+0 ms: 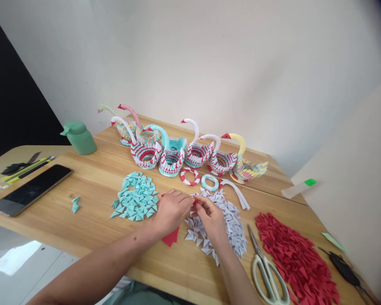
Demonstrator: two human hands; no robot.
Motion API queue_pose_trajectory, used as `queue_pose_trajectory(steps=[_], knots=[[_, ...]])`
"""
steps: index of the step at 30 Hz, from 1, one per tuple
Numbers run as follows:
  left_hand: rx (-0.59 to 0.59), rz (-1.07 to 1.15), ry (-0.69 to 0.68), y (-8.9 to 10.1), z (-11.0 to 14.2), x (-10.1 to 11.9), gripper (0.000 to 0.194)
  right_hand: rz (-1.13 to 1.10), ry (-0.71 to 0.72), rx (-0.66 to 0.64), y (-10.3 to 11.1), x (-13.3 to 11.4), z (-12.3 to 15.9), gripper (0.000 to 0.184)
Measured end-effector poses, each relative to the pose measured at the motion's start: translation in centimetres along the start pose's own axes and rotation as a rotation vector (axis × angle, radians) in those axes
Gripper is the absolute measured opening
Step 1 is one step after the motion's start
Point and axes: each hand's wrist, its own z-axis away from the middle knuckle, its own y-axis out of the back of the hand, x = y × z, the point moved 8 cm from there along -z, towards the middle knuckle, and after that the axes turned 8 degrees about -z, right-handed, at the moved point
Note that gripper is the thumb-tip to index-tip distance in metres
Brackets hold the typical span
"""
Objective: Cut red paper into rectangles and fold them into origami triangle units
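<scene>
My left hand (174,209) and my right hand (213,218) meet over the wooden table, fingertips together. Between them is a small red paper piece (195,203), pinched by the right fingers; the left fingers close against it, partly hidden. Red paper sheets (170,238) lie under my left wrist. Below and around my right hand spreads a pile of pale lilac folded paper triangles (235,226). Left of my left hand is a heap of turquoise paper triangles (136,199). A white paper swan neck with a red head (236,192) lies just beyond the lilac pile.
Several folded-paper swans (146,154) line the back. Two paper rings, red-white (190,183) and turquoise-white (204,182), lie before them. Scissors (266,273) and red triangles (295,258) are at right; a phone (31,188) and green jug (81,137) at left.
</scene>
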Motion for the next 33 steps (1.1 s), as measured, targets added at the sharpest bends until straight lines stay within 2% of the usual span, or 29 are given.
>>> queue_pose_trajectory(steps=[4,10,20,26,33], knots=[[-0.023,0.102,0.1,-0.4,0.0,-0.7,0.02,-0.002,-0.008,0.007,0.0,0.1,0.1,0.029],[-0.1,0.453,0.338,-1.0,0.0,-2.2,0.013,0.009,-0.013,0.003,0.1,-0.2,0.1,0.028],[-0.106,0.745,0.251,-0.6,-0.4,-1.3,0.021,0.02,-0.029,0.03,0.6,-0.1,0.1,0.027],[-0.119,0.819,0.343,-2.1,-0.1,-2.3,0.009,0.143,0.062,0.05,0.6,-0.2,0.2,0.022],[-0.128,0.896,0.433,-3.4,0.3,-2.8,0.007,0.314,0.166,0.035,0.3,-0.4,0.5,0.025]])
